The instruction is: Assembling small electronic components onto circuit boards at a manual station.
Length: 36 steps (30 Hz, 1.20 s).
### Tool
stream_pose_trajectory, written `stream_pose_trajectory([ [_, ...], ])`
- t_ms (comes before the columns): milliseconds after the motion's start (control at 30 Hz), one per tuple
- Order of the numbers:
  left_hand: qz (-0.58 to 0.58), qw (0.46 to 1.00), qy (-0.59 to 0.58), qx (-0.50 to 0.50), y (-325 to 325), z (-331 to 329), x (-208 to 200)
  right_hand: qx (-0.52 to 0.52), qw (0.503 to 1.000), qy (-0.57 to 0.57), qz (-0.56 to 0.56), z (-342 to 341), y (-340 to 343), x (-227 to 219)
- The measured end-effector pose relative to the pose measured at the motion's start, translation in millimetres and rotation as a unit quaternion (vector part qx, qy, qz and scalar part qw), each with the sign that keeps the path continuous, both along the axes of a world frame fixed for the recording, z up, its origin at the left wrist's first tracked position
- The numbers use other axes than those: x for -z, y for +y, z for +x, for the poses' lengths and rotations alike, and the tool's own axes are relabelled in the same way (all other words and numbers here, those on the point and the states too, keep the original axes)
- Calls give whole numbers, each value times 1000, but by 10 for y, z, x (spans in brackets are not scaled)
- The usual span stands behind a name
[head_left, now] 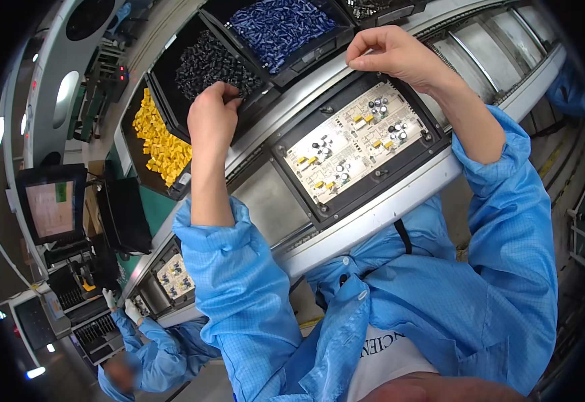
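Observation:
My left hand [213,119] reaches over the near edge of a bin of small black components [213,65]. Its fingers are curled together, and whatever they grip is hidden. My right hand [396,57] is above the metal rail at the far side of the circuit board panel [356,142], near the bin of blue components [282,28]. Thumb and forefinger are pinched; I cannot make out what is between them. The pale panel lies in a black carrier frame [366,189] on the conveyor, with clusters of black, white and yellow parts on it.
A bin of yellow components [158,137] stands left of the black ones. Another carrier with a populated board [175,276] sits farther down the line. A co-worker in blue [165,355] with white gloves works there. A monitor [52,209] stands at far left; conveyor rollers [476,63] lie right.

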State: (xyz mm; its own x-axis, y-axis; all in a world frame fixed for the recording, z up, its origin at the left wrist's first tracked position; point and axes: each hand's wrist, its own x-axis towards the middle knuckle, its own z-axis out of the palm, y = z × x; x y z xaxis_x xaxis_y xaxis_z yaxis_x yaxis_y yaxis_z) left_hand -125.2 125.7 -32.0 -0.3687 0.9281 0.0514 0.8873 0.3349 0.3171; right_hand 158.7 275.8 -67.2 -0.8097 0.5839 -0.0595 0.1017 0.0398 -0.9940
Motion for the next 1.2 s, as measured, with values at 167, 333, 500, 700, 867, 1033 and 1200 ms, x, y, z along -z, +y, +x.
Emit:
stream_pose_trajectory([
  [167,170,985,3,3,-175,23,85,-43,998,-28,23,-49,-307,-87],
  [333,319,945,20,71,-461,229,120,-67,984,-95,133,-84,-704,-148],
  [500,320,942,-50,92,-904,583,272,-45,955,-161,245,-150,-921,-119],
  [700,333,933,-64,117,-1033,630,280,-22,897,-295,329,-282,-1041,-192],
  [867,344,927,-77,124,-1053,666,284,6,860,-321,396,-331,-1128,-192],
  [1033,349,924,-72,142,-1066,690,307,-20,829,-351,435,-405,-1120,-241],
  [1200,348,923,-74,144,-1069,672,368,-38,828,-404,388,-459,-1052,-255],
])
